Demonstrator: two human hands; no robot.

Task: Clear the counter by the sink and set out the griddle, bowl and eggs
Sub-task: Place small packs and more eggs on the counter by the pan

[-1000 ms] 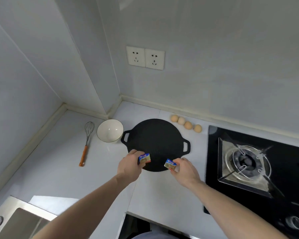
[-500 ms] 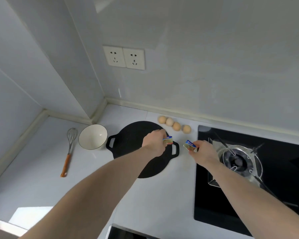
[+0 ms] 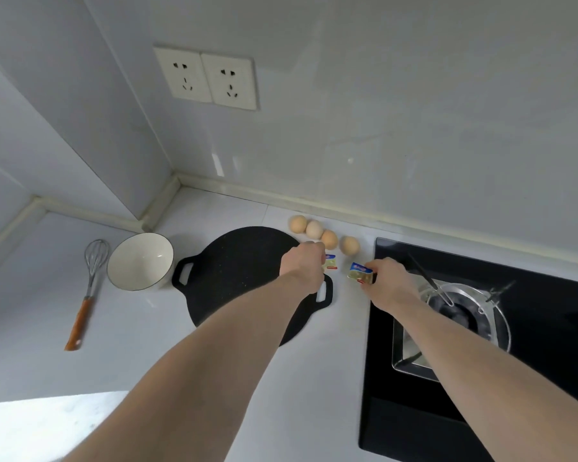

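Fingers of the left hand (image 3: pixel 302 265) are curled round a small blue-and-yellow foil packet (image 3: pixel 330 262) at mid-frame, right at the griddle's right edge. Fingers of the right hand (image 3: pixel 388 282) pinch a second small blue-and-yellow packet (image 3: pixel 359 272), tilted, just above the white tabletop (image 3: pixel 141 335) between the griddle and the stove. Behind both hands, four tan eggs (image 3: pixel 324 234) sit in a row near the wall. Just left, the round black griddle with two loop handles (image 3: pixel 234 271) lies flat, the left forearm crossing it. Left again, the white bowl with a dark rim (image 3: pixel 141 261) stands upright just beside the griddle's left handle, and a wire whisk with an orange wooden handle (image 3: pixel 86 291) lies beside it. Over on the right, a black glass gas stove (image 3: pixel 531 328) with its burner. Upper left, two white wall sockets (image 3: pixel 207 78).
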